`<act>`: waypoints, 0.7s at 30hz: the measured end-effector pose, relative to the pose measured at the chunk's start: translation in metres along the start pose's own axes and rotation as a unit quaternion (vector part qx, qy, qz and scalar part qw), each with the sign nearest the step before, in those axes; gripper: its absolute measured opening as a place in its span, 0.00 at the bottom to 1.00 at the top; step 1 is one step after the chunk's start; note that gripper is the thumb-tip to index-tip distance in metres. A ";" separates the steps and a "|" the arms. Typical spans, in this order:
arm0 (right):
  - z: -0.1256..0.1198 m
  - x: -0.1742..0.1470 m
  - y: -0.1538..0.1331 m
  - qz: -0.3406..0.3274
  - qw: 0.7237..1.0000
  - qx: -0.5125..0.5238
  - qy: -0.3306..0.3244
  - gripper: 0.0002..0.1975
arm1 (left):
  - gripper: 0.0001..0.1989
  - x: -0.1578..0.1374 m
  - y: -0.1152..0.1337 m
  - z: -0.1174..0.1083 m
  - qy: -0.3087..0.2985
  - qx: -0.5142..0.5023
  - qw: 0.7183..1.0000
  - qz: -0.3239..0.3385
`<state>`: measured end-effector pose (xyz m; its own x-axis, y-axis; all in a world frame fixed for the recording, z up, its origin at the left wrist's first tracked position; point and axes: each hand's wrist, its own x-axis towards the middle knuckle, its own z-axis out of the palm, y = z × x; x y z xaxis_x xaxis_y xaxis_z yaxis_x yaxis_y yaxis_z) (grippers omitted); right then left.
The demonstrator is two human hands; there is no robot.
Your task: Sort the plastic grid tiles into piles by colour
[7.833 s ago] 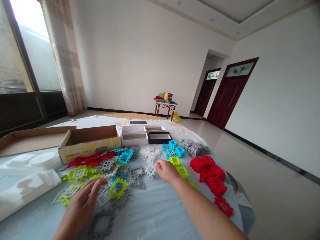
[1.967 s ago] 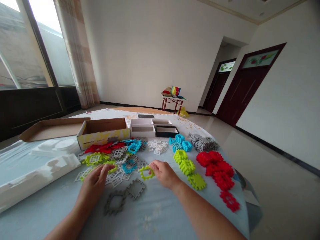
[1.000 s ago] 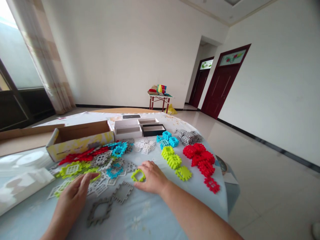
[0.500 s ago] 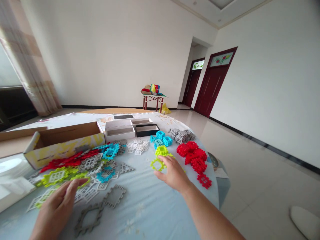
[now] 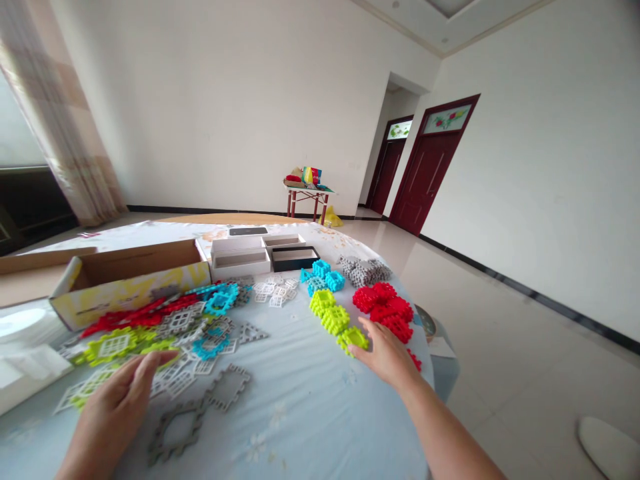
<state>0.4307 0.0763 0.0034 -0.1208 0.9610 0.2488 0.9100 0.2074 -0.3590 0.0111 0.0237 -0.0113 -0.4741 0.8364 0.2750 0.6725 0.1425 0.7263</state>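
R hand (image 5: 386,353) is at the near end of the green row, right by the near green pc (image 5: 353,340). Thumb & pointer finger are spread apart around its right end, thumb tip at the edge; can't tell if they press on it. The pc is low over the cloth (image 5: 300,417), just beside the green stacks (image 5: 336,320). Can't tell if another pc is under it.

To set it down well, I'd say hold it flat, line up the bumps, then spread the fingers & lift straight up so nothing snags. Go slow, b/c the red pile (image 5: 384,303) is close & partly hidden behind the hand; a knuckle could prob. knock it.

L hand (image 5: 113,407) is over the near side of the mixed heap (image 5: 183,322), fingers close together. Can't tell if they pinch anything. That heap is a tangle, so pcs may catch on each other.

Two gray frames (image 5: 173,451) lie on the cloth to the right of L hand. Past the green row are the blue pile (image 5: 335,281) & gray pile (image 5: 365,271). White windows (image 5: 276,291) lie near the little boxes (image 5: 240,262). The big box (image 5: 140,290) blocks the way behind the heap, & white foam (image 5: 30,363) fills the far left.
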 end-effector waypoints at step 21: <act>0.023 0.012 -0.115 -0.302 0.945 0.123 -0.011 0.18 | 0.23 -0.011 0.012 -0.002 0.023 -0.043 0.998 0.047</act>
<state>0.3158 0.0680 0.0271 -0.5995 0.6571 0.4570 0.5534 0.7528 -0.3565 0.0233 0.0152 -0.0040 -0.4385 0.8182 0.3718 0.6648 0.0170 0.7468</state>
